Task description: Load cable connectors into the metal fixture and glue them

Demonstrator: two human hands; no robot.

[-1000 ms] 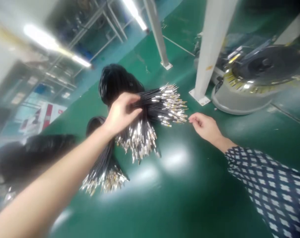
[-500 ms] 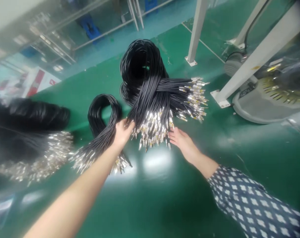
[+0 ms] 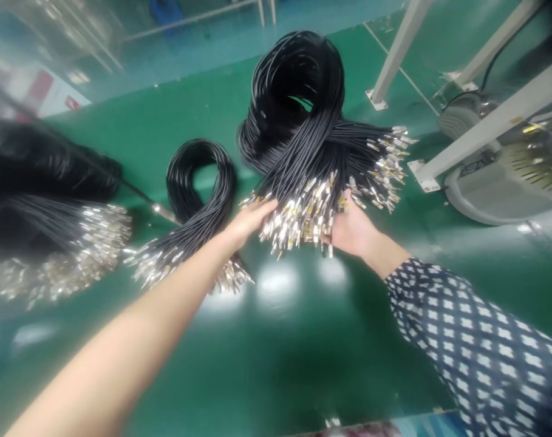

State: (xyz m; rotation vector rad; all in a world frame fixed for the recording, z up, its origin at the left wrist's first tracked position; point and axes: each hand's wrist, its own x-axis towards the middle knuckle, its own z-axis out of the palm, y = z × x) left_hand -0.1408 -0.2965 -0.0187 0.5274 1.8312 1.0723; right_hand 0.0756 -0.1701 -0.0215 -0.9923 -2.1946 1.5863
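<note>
A large looped bundle of black cables (image 3: 298,136) lies on the green floor, its silvery metal-tipped ends fanned toward me. At the left edge of those ends, my left hand (image 3: 252,220) is closed, thumb on top and other fingers hidden beneath. My right hand (image 3: 354,227) cups the same ends from the right, thumb up, fingertips hidden under the tips. More cable ends (image 3: 389,167) point rightward from the pile. Left of it, a smaller cable coil (image 3: 200,182) lies partly behind my left forearm.
A big dark bundle with metal tips (image 3: 102,237) lies at far left. A white-and-red box (image 3: 52,94) stands behind it. Pale metal legs (image 3: 398,54) and a grey machine base (image 3: 489,188) are at right. A blue object (image 3: 164,9) shows at the back.
My right hand has moved in under the cable ends, its stretched fingers now hidden. My left hand has shifted right along the bundle. The camera view has shifted, with the left forearm reaching farther.
</note>
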